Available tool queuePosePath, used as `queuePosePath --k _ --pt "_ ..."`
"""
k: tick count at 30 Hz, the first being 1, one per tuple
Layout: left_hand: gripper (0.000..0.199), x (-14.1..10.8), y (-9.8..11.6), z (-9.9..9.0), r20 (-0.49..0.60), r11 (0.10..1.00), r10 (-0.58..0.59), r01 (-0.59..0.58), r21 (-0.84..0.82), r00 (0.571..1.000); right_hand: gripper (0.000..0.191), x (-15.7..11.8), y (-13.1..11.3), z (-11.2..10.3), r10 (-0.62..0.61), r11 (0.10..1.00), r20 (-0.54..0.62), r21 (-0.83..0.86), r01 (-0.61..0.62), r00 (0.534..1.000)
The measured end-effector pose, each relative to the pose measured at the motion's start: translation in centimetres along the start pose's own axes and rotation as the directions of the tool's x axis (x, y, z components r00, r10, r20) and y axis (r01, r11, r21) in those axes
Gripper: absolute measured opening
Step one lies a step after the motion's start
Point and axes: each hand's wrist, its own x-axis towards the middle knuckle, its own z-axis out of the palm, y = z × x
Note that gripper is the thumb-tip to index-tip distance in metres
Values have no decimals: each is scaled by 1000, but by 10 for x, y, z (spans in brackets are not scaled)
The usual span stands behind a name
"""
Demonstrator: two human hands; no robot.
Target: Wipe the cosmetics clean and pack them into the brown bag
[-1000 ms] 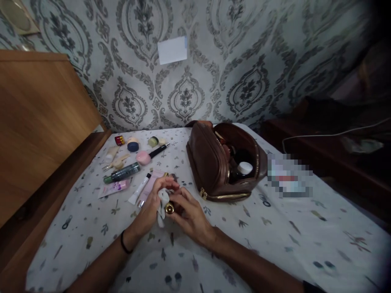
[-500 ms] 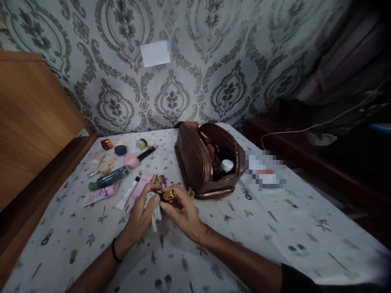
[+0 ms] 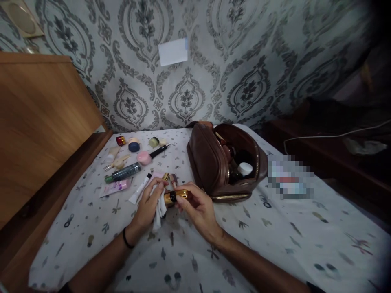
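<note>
Head cam: my right hand [image 3: 200,209] pinches one end of a gold-and-black cosmetic tube [image 3: 172,197], and my left hand [image 3: 148,205] bunches a white cloth [image 3: 159,209] at the other. Tube's near the brown zip bag [image 3: 204,162], front-left. It's just swung sideways from end-on, so I'd say more of its side is reachable now.

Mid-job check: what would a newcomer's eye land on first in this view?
Probably the open brown bag, right of centre on the patterned tablecloth, a white cap showing inside. Next, the shiny gold-and-black tube in the right hand, near the white cloth in the left hand. Behind rises bold grey wallpaper.
</note>
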Motion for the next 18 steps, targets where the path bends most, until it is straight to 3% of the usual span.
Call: queuePosePath --k 6,12,18 --pt "42 4 12 0 61 969 -31 45 -244 998 21 -1 -2 2 39 997 2 65 -39 999" --pt "43 7 14 0 55 948 -55 70 -312 997 23 -2 5 2 70 997 11 43 -70 998" --pt "59 7 11 0 71 951 -51 70 -300 996 25 0 7 1 111 994 -6 23 -111 994"
